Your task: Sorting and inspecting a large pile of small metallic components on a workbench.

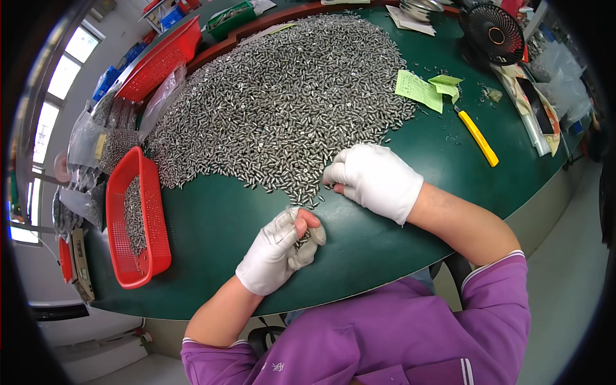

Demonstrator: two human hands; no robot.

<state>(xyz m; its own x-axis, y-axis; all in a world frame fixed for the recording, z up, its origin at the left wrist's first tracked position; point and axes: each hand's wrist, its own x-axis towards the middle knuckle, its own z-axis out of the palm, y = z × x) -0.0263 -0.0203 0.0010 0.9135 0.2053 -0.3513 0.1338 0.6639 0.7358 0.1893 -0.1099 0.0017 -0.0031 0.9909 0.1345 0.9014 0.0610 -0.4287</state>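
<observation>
On the table [212, 237], pins [282, 109] are apparently being picked; some are held in the left hand [273, 251]; the right hand [373, 181]'s grip cannot be told; pinching is probably required next.

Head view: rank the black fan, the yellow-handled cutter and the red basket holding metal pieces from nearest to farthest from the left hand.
1. Red basket: to the left of the left hand.
2. Yellow-handled cutter: on the right, past the right hand.
3. Black fan: far right, beyond the cutter.
</observation>
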